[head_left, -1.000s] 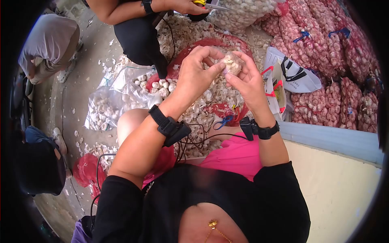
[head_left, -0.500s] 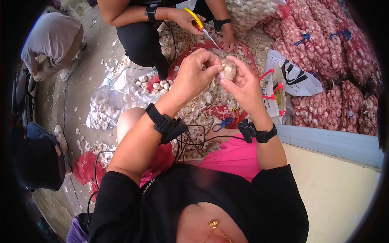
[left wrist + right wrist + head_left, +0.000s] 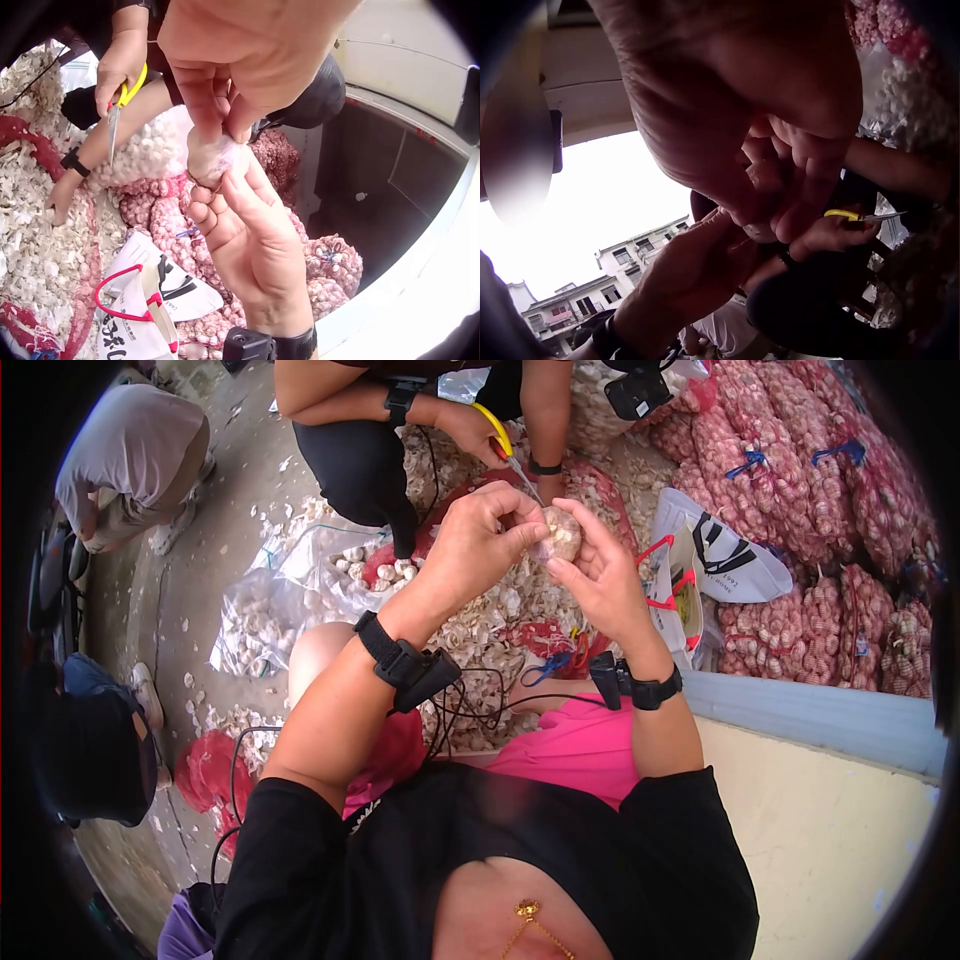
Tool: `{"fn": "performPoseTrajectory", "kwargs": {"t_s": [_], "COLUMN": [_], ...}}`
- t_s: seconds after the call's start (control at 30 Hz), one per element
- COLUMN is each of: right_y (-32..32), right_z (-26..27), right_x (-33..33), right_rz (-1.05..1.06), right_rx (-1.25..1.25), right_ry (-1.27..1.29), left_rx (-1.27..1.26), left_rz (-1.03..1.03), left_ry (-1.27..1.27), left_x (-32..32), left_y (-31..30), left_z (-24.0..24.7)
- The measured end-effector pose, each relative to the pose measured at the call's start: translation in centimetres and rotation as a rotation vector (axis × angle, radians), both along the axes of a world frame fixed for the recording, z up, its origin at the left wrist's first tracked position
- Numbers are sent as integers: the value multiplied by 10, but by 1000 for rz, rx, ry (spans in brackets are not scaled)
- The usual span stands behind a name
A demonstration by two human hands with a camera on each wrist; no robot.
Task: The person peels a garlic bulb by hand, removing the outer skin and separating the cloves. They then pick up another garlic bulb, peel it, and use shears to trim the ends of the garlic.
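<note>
Both hands meet over the heap of skins around one pale garlic bulb (image 3: 562, 532) with papery skin. My right hand (image 3: 608, 580) cradles it between thumb and curled fingers. From the other side, my left hand (image 3: 480, 540) pinches at the bulb's skin with thumb and fingertips. In the left wrist view the bulb (image 3: 211, 159) shows a purplish patch beneath the left fingertips, with the right hand (image 3: 259, 244) below it. The right wrist view is dark, and the fingers mostly hide the bulb there.
Across the heap of garlic skins (image 3: 480, 630), another person holds yellow-handled scissors (image 3: 493, 428) close to my hands. Clear bags of white garlic (image 3: 255, 630) lie left. A white shopping bag (image 3: 740, 565) and stacked red net sacks (image 3: 780, 625) stand right, beyond a pale ledge (image 3: 800, 700).
The bulb has turned in my hands, which have shifted slightly left. The other person's scissors have swung down and right, and their other hand has reached down to the heap.
</note>
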State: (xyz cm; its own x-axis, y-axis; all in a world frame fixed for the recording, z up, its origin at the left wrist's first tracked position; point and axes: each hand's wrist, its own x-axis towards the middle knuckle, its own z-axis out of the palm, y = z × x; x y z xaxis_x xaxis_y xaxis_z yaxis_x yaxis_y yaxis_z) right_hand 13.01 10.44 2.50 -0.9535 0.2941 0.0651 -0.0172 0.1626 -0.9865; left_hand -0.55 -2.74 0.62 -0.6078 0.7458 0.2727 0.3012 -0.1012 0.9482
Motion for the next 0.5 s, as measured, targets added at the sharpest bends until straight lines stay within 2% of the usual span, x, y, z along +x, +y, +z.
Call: {"fn": "performPoseTrajectory", "kwargs": {"t_s": [0.07,0.2,0.3,0.37,0.5], "right_y": [-1,-6,-11,-16,-9], "right_z": [-1,-1,-4,-1,-5], "right_x": [0,-2,-5,-9,-10], "right_rz": [-19,-57,-120,-195,-197], "right_rx": [34,-46,-89,-88,-131], "right_ry": [6,14,-17,79,65], "left_rx": [-20,24,77,71,34], "left_rz": [42,130,173,162,134], "left_ry": [237,391,407,398,337], "left_x": [3,8,9,10,13], "left_y": [0,4,8,8,7], "left_z": [7,7,-1,-1,-3]}}
